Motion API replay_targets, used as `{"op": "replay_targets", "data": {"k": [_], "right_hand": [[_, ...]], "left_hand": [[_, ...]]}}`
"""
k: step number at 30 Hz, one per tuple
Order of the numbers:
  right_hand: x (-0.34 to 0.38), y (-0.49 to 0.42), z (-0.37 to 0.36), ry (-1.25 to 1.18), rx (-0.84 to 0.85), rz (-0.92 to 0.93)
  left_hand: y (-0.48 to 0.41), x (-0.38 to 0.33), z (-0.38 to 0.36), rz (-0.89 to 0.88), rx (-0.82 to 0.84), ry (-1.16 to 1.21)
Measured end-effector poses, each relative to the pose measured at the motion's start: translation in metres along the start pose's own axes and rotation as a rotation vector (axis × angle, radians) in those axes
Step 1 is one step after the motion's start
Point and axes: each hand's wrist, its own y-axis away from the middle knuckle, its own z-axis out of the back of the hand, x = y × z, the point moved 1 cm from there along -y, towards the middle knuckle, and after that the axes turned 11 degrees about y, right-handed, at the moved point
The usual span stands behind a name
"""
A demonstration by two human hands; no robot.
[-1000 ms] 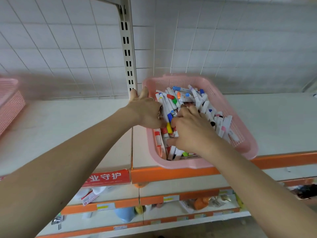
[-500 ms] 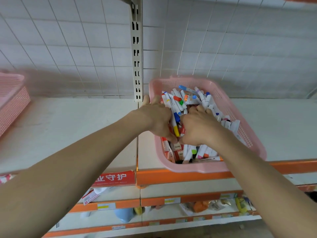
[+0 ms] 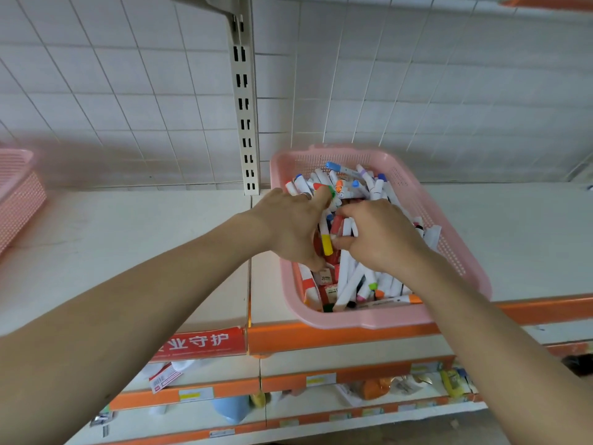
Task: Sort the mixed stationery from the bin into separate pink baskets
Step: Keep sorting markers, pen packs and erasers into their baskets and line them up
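Left hand has left the basket rim and joined right hand mid-pile. Left is spread over the markers; grip unclear. Right curls round a bunch. Still gathering; nothing has reached the second basket far left.

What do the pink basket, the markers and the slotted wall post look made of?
Pink basket: likely moulded plastic, matte, with perforated walls and a smooth rim. Markers: probably plastic, smooth white barrels with coloured caps. Wall post: looks like painted metal, cream, with punched slots.
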Motion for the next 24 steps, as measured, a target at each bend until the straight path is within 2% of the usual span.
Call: {"op": "replay_targets", "data": {"k": [2,6,15,20,24], "right_hand": [[-0.003,-0.001,-0.001,-0.103,-0.017,-0.008],[-0.008,-0.003,0.001,-0.215,-0.081,-0.024],[-0.020,-0.003,-0.002,-0.299,-0.101,-0.072],[-0.023,0.001,0.003,-0.399,-0.216,-0.110],[-0.027,0.003,0.004,-0.508,-0.248,-0.110]], "left_hand": [[0.000,0.000,-0.001,-0.026,-0.025,0.018],[0.000,-0.003,-0.006,-0.045,0.031,0.063],[-0.007,-0.009,-0.014,-0.005,0.024,0.285],[-0.011,-0.012,-0.013,0.056,-0.206,0.513],[-0.013,-0.011,-0.014,0.104,-0.303,0.597]]}}
